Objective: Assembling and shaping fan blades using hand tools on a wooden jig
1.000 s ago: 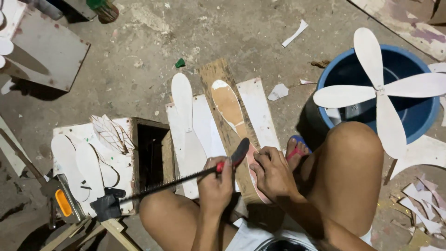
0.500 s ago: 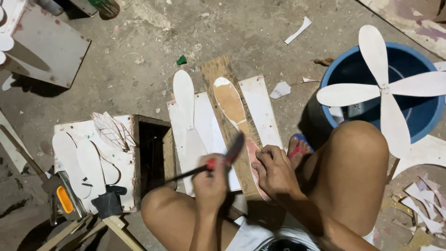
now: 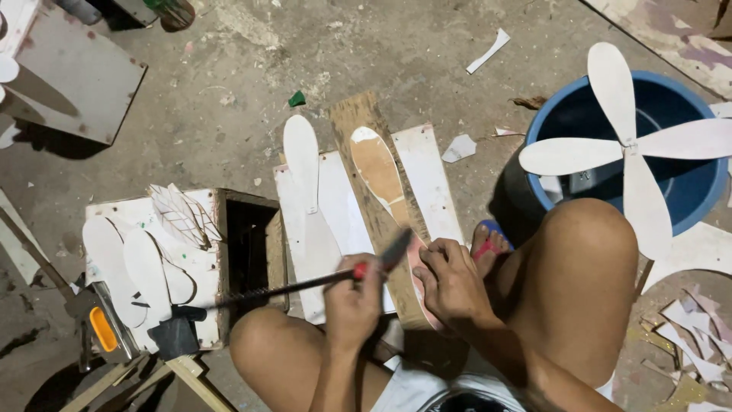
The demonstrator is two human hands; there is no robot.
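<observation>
Head view. A person sits on the concrete floor (image 3: 229, 145), knees raised. The left hand (image 3: 352, 299) is closed in a full grip around the red handle of a long tool (image 3: 305, 284), whose dark rod runs left to a black block near the wooden box (image 3: 252, 252) and whose blurred tip lies beside the right hand. The right hand (image 3: 451, 281) rests fingers-down on the near end of a wooden board (image 3: 366, 130), pressing a blade-shaped brown cut-out (image 3: 379, 169) against it; whether the fingers pinch the cut-out or only press it cannot be told. The board lies tilted across white panels (image 3: 427, 175) on the floor before the knees. A white blade cut-out (image 3: 302, 156) lies just beside the board, on its left. More white cut-outs (image 3: 145, 267) rest on the box top. At the right edge, a four-bladed white propeller (image 3: 629, 145) lies across the rim of a blue tub (image 3: 705, 194).
</observation>
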